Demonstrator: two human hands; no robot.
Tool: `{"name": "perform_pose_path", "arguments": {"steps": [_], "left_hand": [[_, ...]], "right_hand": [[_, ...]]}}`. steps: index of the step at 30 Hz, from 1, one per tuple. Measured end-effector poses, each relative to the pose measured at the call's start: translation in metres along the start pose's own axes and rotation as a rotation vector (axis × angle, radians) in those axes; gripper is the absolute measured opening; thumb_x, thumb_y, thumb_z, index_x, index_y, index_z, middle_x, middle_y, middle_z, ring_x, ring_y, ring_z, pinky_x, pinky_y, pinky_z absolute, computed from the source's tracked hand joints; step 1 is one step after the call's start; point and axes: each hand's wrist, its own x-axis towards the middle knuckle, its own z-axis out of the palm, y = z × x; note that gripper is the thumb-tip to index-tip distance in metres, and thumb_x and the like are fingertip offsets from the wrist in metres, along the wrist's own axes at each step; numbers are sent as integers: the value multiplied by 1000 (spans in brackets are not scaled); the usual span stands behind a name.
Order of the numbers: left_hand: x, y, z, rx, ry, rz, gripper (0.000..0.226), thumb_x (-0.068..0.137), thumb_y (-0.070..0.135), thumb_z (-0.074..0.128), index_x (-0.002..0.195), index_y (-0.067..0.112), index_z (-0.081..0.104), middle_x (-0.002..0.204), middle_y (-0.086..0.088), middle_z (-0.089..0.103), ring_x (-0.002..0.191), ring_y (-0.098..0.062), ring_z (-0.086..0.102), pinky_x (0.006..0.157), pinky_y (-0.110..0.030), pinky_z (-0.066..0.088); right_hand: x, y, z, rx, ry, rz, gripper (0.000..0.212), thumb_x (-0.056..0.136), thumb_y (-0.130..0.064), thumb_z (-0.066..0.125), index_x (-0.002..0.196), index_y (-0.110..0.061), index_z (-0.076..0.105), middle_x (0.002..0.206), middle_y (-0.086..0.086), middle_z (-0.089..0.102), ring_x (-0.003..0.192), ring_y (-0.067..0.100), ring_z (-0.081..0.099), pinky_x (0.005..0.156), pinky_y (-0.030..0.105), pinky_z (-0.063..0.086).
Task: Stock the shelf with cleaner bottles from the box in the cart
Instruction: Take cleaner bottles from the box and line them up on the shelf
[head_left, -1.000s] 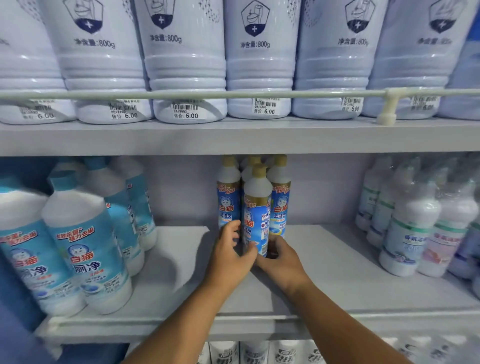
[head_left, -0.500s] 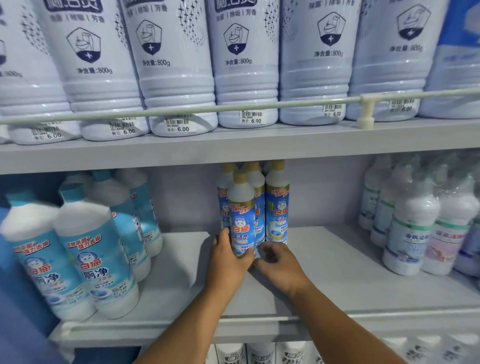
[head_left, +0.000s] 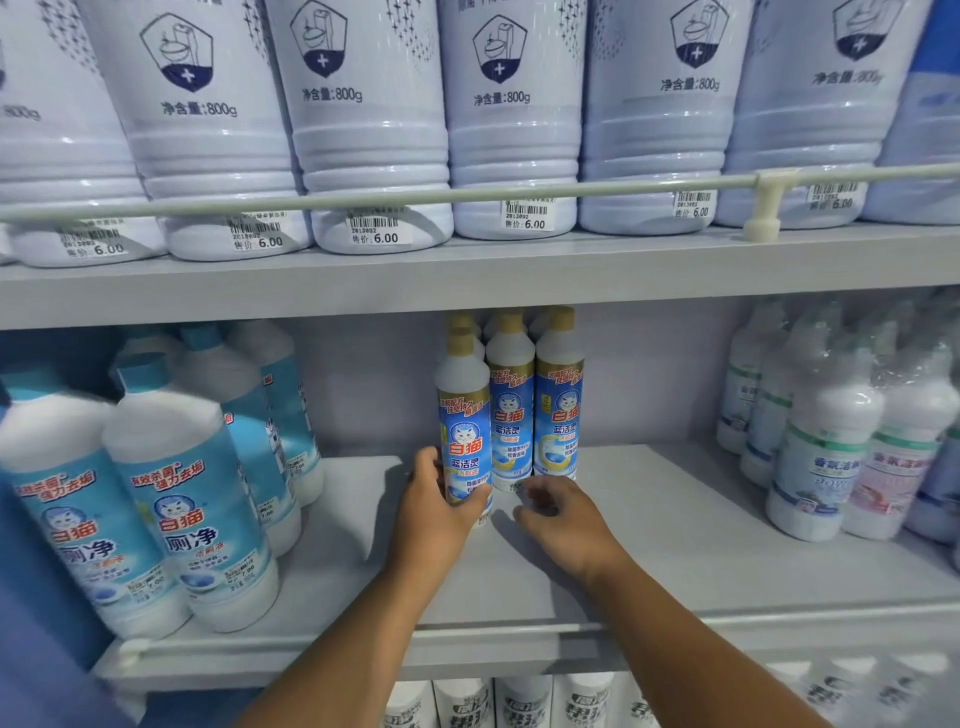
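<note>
Gripping the slim white plastic cleaner bottle with the blue label and tan cap (head_left: 464, 431), the left hand (head_left: 435, 506) had its fingers (head_left: 427, 470) curled round the lower body, thumb across the label front. Compared with half a second before, that bottle stood slightly further left and forward on the grey middle shelf (head_left: 649, 545), clear of the two matching front bottles (head_left: 535, 410) beside it. The right hand (head_left: 558, 514) had come off the bottles; its fingers were loosely curled above the shelf and held nothing.

Judgement: the bottle was already on the shelf, and the step in hand was final alignment of the row. The release had not yet been made.

Contents of the shelves:
- Middle shelf, centre towards the back wall: the cluster of tan-capped bottles, at least two rows deep; the rear count could not be told.
- Middle shelf, left end: large white bottles with teal caps and blue labels (head_left: 182, 499).
- Middle shelf, right end: white bottles in clear wrap (head_left: 826, 457).
- Upper shelf (head_left: 467, 280): large pale bottles marked 800g (head_left: 363, 156) behind a white rail (head_left: 467, 195).

The box and cart were not in view.
</note>
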Motion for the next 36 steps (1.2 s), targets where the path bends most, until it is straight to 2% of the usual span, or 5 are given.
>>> {"name": "perform_pose_path", "arguments": {"steps": [9, 13, 19, 25, 36], "left_hand": [[-3, 5, -11, 119, -135, -37, 44, 86, 43, 73, 118, 19, 55, 105, 10, 64, 78, -1, 57, 47, -6, 37], [-10, 11, -26, 220, -176, -15, 40, 91, 46, 66, 118, 19, 55, 119, 2, 70, 94, -12, 67, 59, -13, 44], [-26, 21, -44, 578, -217, 74, 50, 96, 57, 49, 129, 20, 55, 128, -6, 59, 115, -23, 56, 94, -35, 52], [-56, 29, -60, 717, -333, 174, 69, 96, 62, 42, 155, 29, 30, 164, -4, 21, 149, -27, 18, 118, -40, 25], [-188, 65, -78, 713, -314, 124, 73, 96, 63, 42, 158, 32, 21, 165, 0, 18, 151, -22, 14, 120, -36, 21]], "right_hand": [[-6, -13, -5, -134, -64, 31, 22, 90, -17, 62, 112, -16, 66, 111, 1, 66, 103, 17, 62, 91, 28, 52], [-21, -27, -8, -217, -192, 89, 26, 93, -21, 61, 119, -21, 59, 111, -7, 62, 90, 2, 56, 70, 6, 45], [-51, -46, -5, -720, -242, 101, 73, 93, -66, 45, 152, -23, 38, 156, 0, 42, 140, 24, 43, 114, 38, 35], [-85, -55, -24, -985, -138, -13, 65, 100, -60, 36, 153, -22, 35, 157, 7, 39, 142, 28, 37, 116, 45, 32], [-205, -40, -81, -1004, -166, -58, 73, 101, -59, 35, 161, -22, 16, 169, 5, 8, 155, 26, 9, 125, 46, 12]]}}
